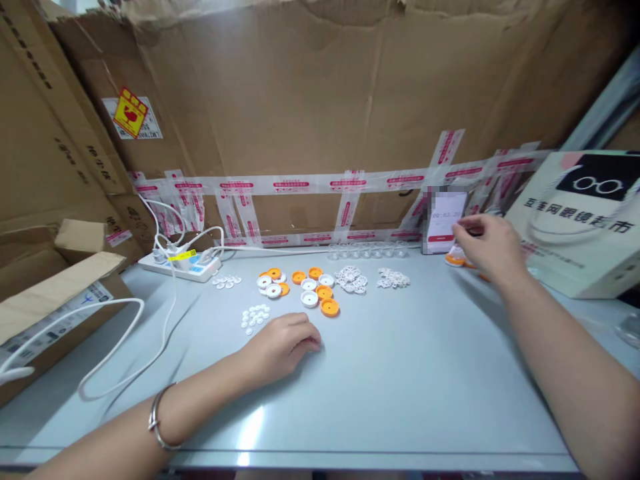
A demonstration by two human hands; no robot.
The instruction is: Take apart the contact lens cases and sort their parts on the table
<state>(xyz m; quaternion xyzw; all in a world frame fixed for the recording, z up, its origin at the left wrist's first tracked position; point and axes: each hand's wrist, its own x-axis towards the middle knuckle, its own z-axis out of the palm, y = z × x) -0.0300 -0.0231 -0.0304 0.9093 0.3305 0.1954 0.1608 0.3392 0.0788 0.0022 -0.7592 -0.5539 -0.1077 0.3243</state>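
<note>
My left hand [285, 343] rests on the table in front of the small parts, its fingers curled together; whatever may be under them is hidden. Beyond it lie loose orange [329, 307] and white round caps [309, 299], some overlapping. Small white discs [255, 315] are grouped just left of that hand. Over at the right, my right hand [490, 247] is raised with fingers stretched toward the phone [447, 223], which shows a running timer; contact with the screen cannot be told. Orange-and-white pieces [455, 259] sit beneath the right hand, partly covered by it.
Two heaps of white openwork parts [351, 280] and a row of clear pieces [367, 251] lie toward the back. A power strip [183, 263] with white cables stands left, beside an open cardboard box [55, 313]. A paper bag [583, 227] stands right.
</note>
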